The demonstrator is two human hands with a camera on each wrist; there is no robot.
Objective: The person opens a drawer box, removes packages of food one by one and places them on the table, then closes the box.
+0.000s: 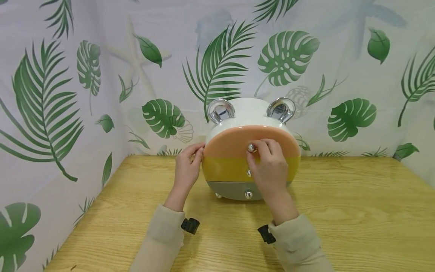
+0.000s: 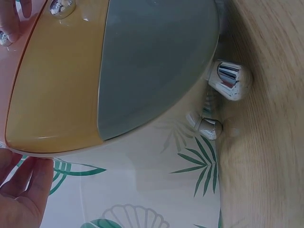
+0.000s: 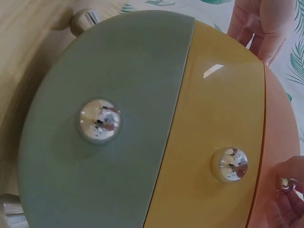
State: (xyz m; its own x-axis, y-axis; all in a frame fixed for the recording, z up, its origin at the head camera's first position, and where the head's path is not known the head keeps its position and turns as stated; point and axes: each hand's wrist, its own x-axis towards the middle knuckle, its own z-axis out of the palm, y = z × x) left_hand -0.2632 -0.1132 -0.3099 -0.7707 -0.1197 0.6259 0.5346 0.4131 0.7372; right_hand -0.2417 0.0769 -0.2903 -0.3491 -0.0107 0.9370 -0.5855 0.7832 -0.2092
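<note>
A rounded white storage box (image 1: 251,109) stands upright, its front split into an orange top drawer (image 1: 231,141), a yellow middle drawer (image 1: 222,169) and a grey-green bottom drawer (image 1: 227,189). Each drawer has a round silver knob. My right hand (image 1: 271,166) pinches the top drawer's knob (image 1: 251,147) between thumb and fingers. In the right wrist view, that knob (image 3: 286,184) shows between the fingertips. The drawers look flush at the front. With its fingertips, my left hand (image 1: 188,166) touches the box's left side; the left wrist view shows the fingers (image 2: 40,178) against its edge.
Two chrome ears (image 1: 221,110) stick up from the box's top, and silver feet (image 2: 230,80) hold it off the wooden table (image 1: 346,211). Behind the table hangs a leaf-patterned cloth (image 1: 238,45). Black bands (image 1: 190,225) sit at both wrists.
</note>
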